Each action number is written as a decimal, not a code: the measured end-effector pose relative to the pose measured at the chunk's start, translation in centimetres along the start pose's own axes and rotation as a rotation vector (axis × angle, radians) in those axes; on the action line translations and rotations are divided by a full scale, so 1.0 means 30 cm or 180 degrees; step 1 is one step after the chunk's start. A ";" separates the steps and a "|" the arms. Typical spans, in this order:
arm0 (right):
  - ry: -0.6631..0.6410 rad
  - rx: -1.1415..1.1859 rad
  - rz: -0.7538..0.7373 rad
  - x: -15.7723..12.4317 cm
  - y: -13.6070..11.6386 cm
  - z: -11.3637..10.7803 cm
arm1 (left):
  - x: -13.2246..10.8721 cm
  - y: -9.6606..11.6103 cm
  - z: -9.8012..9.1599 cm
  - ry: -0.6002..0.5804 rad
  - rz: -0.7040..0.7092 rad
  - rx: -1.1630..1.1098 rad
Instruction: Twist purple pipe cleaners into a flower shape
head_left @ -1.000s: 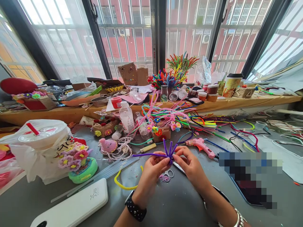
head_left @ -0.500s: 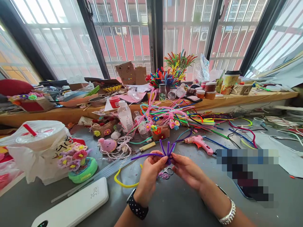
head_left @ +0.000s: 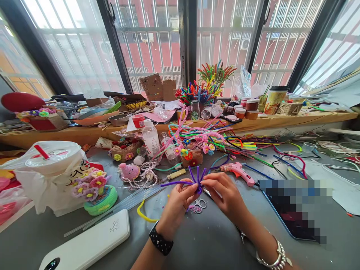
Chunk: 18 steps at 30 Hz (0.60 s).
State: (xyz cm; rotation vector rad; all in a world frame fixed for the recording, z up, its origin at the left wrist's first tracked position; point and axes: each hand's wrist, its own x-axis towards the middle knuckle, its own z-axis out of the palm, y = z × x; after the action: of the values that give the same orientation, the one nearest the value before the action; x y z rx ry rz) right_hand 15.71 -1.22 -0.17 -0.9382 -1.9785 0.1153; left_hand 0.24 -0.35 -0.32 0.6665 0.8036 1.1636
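Purple pipe cleaners (head_left: 197, 175), bent into loops with several ends fanning upward, are held between my two hands above the grey table. My left hand (head_left: 182, 198) pinches their base from the left, and one long purple stem sticks out past it. From the right, the fingertips of my right hand (head_left: 221, 189) are closed on the bent stems. Below the hands lies a pair of scissors (head_left: 200, 204) beside small pinkish-purple scraps. A yellow pipe cleaner (head_left: 144, 214) curves on the table left of my left wrist.
A pink glue gun (head_left: 239, 173) and a phone (head_left: 289, 213) lie at the right. On the left are a white power bank (head_left: 90, 240), a bagged drink cup (head_left: 53, 165) and a green-based flower ornament (head_left: 101, 200). Loose pipe cleaners (head_left: 225, 140) and bottles (head_left: 151, 138) stand behind.
My right hand has turned and risen slightly, its fingers now bent over the purple stems from above. More of the scissors shows below. The camera view has shifted a little.
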 end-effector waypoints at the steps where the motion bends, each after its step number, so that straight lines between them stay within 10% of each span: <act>1: -0.0043 -0.0107 -0.0121 -0.002 0.002 0.001 | 0.000 0.001 0.001 0.0033 -0.0004 -0.0011; 18: 0.0181 -0.1329 -0.0744 -0.049 0.020 0.015 | -0.016 -0.011 0.031 0.0117 0.0147 0.0113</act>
State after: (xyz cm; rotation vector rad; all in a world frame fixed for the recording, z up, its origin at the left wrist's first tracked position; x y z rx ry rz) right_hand 16.13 -1.63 -1.72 -0.9456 -2.0821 -0.4672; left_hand 1.08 -0.93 0.04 0.6980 0.8452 1.2087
